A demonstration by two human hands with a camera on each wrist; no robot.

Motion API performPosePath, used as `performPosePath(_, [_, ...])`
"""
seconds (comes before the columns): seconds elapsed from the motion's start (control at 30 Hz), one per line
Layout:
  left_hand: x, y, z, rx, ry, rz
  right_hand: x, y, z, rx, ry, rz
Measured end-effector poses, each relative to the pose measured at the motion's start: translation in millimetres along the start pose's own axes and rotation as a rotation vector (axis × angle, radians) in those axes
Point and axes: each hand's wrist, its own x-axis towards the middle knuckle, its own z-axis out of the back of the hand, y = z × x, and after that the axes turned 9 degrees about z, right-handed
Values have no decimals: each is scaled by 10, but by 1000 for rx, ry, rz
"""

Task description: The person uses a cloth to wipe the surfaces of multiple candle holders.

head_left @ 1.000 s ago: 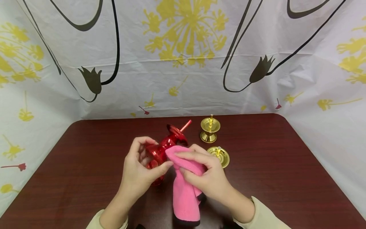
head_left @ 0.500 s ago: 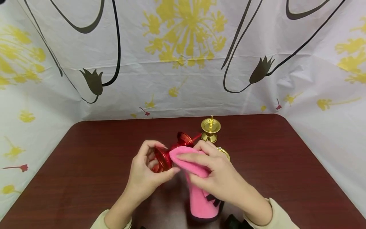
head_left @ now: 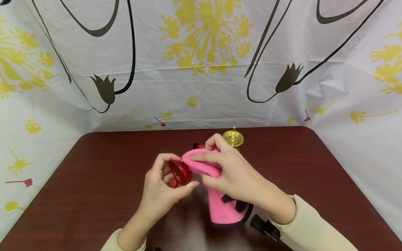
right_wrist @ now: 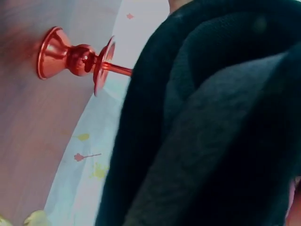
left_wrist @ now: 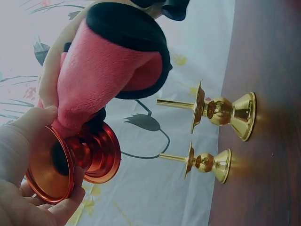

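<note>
1. Left hand grasps the tilted red candlestick above the worktop, between its side edges
2. Right hand pinches the pink cloth against it
3. A gold candlestick stands near the far edge

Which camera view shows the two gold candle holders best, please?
The left wrist view: both gold candle holders show from base to spike. Head shows one, partly behind the right hand; right wrist shows neither clearly.

In the head view, the black-edged pink plush cloth hides the middle of the held shiny red metal candlestick; the right wrist view's corner crops gold shapes (too partial to name).
</note>
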Motion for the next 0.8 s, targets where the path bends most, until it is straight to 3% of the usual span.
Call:
performPosePath(0.33, [8, 25, -22, 43, -41, -83, 91, 5, -16, 12, -75, -199])
performPosePath(0.8, [-2, 10, -22, 115, -67, -176, -60, -1, -86, 36, -156, -230])
